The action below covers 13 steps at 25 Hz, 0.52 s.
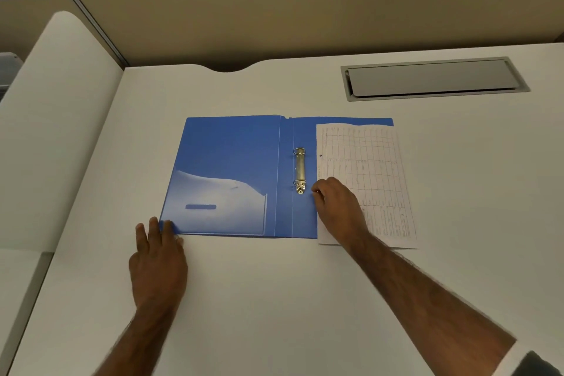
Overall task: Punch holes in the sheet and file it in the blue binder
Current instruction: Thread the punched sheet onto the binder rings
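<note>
Right hand [337,207], centre-right of frame, fingers curled, pinches the left edge of the sheet [372,174], lying on the open blue binder [232,162]'s right half just beside the rings [299,169], presumably to align its holes; left hand [158,256], fingers straight, presses the binder's lower-left corner flat on the worktop [274,299].
</note>
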{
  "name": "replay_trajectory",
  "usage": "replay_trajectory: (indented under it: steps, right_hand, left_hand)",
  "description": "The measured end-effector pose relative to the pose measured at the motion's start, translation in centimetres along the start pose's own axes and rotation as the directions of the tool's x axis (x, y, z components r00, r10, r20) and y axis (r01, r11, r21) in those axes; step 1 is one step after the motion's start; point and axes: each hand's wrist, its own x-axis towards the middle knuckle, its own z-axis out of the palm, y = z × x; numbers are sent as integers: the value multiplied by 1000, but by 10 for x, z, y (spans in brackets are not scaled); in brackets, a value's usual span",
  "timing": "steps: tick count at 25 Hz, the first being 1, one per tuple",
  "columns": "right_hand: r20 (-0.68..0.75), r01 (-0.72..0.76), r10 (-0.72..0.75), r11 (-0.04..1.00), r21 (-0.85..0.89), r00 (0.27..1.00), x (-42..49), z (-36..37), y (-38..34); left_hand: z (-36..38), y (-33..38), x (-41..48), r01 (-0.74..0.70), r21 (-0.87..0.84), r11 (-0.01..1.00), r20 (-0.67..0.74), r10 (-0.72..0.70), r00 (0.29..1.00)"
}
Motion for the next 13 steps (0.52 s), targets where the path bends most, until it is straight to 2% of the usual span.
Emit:
replay_trajectory:
  steps: [3,5,6,7,9,11,13]
  right_hand:
    - [16,-17,17,1000,-2,1000,1,-1,0]
    - [13,-29,28,999,35,1000,3,-1,-1]
    - [9,-34,33,998,58,999,5,-1,-2]
    - [7,-35,35,996,82,999,8,-2,-3]
    - [10,-36,35,992,118,999,15,-4,-8]
    - [41,-42,38,993,109,998,22,-4,-11]
    - [108,-55,45,995,84,993,25,-4,-14]
  left_hand:
    - [-4,6,1,-19,-7,1000,-123,18,992]
    - [-11,29,10,-189,-105,976,-270,154,950]
    - [-15,50,17,-281,-222,934,-284,214,935]
    - [-20,76,24,-317,-379,869,-226,245,943]
    - [-25,132,41,-262,-606,752,-26,310,950]
    - [-22,176,54,-230,-647,727,86,369,926]
    - [-19,200,59,-255,-646,719,93,406,909]
